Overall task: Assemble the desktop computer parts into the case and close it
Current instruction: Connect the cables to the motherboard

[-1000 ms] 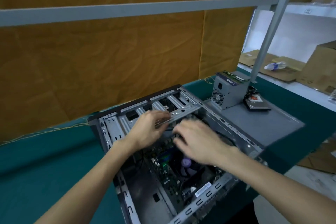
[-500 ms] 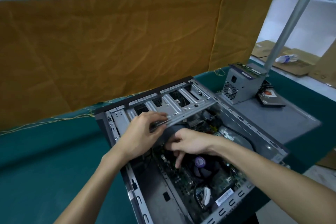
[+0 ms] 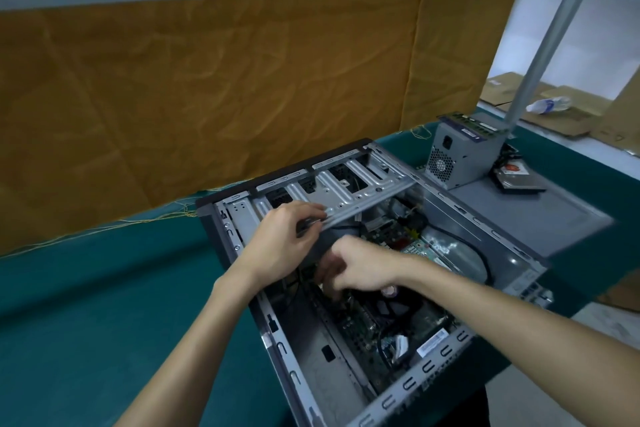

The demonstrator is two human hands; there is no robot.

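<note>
Two hands work inside the open computer case (image 3: 346,374), which lies on its side on the green worktop (image 3: 86,305). Left hand (image 3: 280,243) pinches the near edge of the grey drive cage (image 3: 349,194), fingers curled over the metal. Right hand (image 3: 360,269) reaches down toward the motherboard (image 3: 377,322), fingers bent and blurred; cannot tell whether it holds anything. Power supply (image 3: 460,156) stands on the detached side panel (image 3: 512,215), just right of the case. Hard drive (image 3: 517,177) lies beside the power supply.
</note>
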